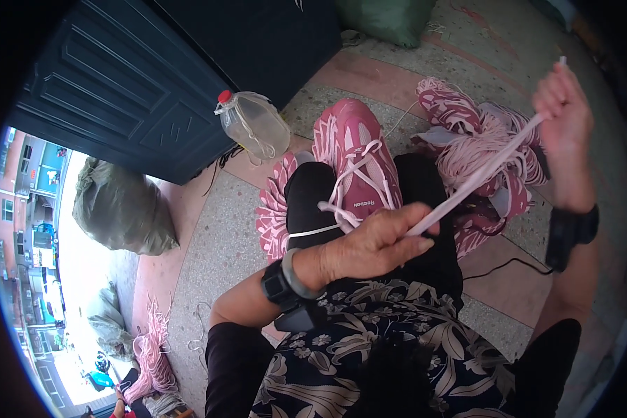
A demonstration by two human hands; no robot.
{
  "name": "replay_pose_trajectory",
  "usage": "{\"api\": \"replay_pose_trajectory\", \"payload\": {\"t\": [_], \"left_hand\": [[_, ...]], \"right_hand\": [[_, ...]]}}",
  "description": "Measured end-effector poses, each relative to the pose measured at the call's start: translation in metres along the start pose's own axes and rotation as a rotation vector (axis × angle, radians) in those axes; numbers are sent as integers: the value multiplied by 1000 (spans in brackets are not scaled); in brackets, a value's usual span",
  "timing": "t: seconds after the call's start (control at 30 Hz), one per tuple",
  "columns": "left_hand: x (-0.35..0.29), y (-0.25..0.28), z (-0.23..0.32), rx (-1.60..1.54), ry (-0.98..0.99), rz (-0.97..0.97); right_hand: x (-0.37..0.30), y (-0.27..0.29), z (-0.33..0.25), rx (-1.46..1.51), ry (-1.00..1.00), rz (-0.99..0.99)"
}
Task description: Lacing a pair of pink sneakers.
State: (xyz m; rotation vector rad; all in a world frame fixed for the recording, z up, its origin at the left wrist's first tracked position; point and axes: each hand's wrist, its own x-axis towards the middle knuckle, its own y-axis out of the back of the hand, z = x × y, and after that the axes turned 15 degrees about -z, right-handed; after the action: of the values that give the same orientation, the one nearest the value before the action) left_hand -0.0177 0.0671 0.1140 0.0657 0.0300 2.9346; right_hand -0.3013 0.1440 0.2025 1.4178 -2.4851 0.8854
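speckled grey floor with pink bands (212, 240) | dark-blue panelled door (118, 80), upper left | pink mesh shoe upper (369, 189), just beyond left hand (375, 242) | right hand (563, 104) raised, hands well apart, both clamped on long pale-pink lace (484, 172), straight between them

The one view looks down from the person's head, tipped a bit forward — the flowery top (369, 327) fills the bottom middle. It sits near the left hand (373, 244), in the middle, and the right hand (564, 104), at upper right. The floor (219, 226) is farther down. It sees very wide — even houses (14, 174) show, tiny, at the left edge.
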Motion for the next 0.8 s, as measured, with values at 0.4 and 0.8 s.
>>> {"api": "replay_pose_trajectory", "payload": {"t": [0.4, 0.8], "left_hand": [[-25, 15, -18, 445, -115, 37], [-26, 8, -43, 487, -19, 21]], "right_hand": [[7, 264, -99, -691, 104, 481], [-40, 100, 117, -856, -253, -171]]}}
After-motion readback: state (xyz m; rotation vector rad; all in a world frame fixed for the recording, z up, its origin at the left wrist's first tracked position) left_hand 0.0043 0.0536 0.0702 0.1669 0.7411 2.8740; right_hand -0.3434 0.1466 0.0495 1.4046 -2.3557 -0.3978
